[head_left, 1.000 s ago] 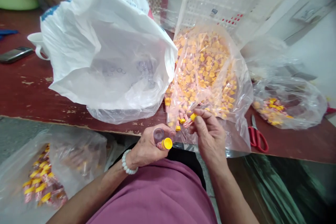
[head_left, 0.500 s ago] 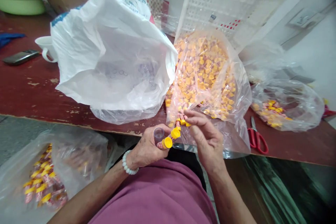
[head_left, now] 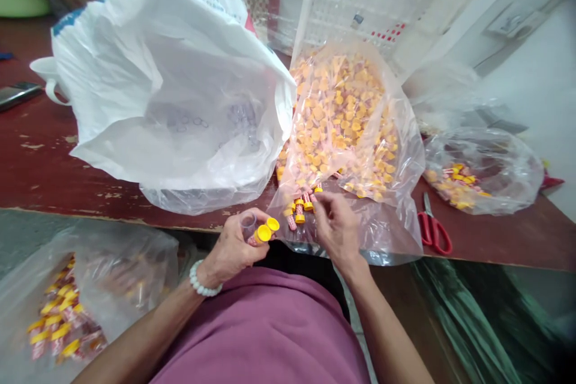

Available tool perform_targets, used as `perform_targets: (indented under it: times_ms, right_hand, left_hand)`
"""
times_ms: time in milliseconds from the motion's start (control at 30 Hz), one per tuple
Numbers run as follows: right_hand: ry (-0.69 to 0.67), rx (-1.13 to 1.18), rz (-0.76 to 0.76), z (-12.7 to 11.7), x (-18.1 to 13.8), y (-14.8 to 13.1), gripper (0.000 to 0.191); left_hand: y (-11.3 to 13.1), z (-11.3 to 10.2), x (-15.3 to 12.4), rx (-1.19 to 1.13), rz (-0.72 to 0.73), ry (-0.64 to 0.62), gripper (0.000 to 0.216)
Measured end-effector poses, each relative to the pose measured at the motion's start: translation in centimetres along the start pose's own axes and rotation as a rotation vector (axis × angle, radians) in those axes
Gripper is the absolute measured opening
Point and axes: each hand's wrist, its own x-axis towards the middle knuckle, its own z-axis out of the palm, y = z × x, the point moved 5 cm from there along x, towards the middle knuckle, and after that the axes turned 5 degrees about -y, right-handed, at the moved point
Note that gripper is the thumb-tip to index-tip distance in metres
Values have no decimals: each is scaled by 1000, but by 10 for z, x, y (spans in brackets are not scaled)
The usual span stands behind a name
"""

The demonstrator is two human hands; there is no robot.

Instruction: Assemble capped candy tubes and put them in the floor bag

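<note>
My left hand is closed around a clear empty tube and two small yellow-capped tubes with pink-and-white filling. By the mouth of a large clear plastic bag, my right hand has its fingers curled at several loose yellow-capped tubes. Whether its fingertips pinch one is hidden from this angle. The big bag holds a heap of the same capped tubes. Left of it lies an open white plastic bag with clear empty tubes inside.
Red-handled scissors lie near the table's front edge. A smaller clear bag with capped tubes is at the right. Below the table at left, another bag holds filled tubes. A white cup and a phone are at far left.
My left hand has moved left and slightly down with its tubes. My right hand has shifted left to the loose tubes, its fingers curling in. The view has shifted a little.
</note>
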Motion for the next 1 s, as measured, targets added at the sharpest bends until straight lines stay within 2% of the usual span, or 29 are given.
perform_targets:
  times_ms: [67, 100, 167, 200, 300, 433, 500, 567, 667, 767, 833, 1000]
  right_hand:
    - [-179, -196, -14, 17, -7, 4, 20]
    - [-221, -303, -5, 25, -11, 5, 22]
    - [-236, -450, 38, 35, -16, 7, 27]
    - [-224, -452, 55, 38, -18, 9, 27]
    - [-158, -282, 75, 34, -17, 16, 24]
    - [-36, -70, 172, 2, -16, 23, 24]
    - [-14, 157, 255, -14, -18, 19, 24]
    - [-51, 380, 276, -22, -20, 3, 24]
    - [-150, 437, 109, -26, -20, -34, 25]
    - [-222, 305, -160, -25, -19, -65, 28]
    - [-242, 247, -274, -26, -19, -74, 32]
    - [-87, 189, -263, -38, -18, -72, 35]
  left_hand:
    - [-4, -7, 2, 36, -24, 36, 26]
    - [-4, -8, 3, 45, -19, 42, 26]
    - [-1, -5, 4, 43, 22, 45, 26]
    - [1, -2, 4, 44, 45, 42, 26]
    - [5, 5, 5, 73, 98, 20, 24]
    - [7, 8, 4, 115, 120, -14, 26]
    - [7, 11, 4, 135, 109, -45, 28]
    - [9, 15, 3, 152, 101, -81, 30]
    - [15, 21, 2, 173, 132, -126, 28]
    - [21, 26, 1, 222, 164, -178, 27]
    - [22, 27, -1, 251, 162, -211, 30]
    - [22, 27, -1, 249, 143, -213, 24]
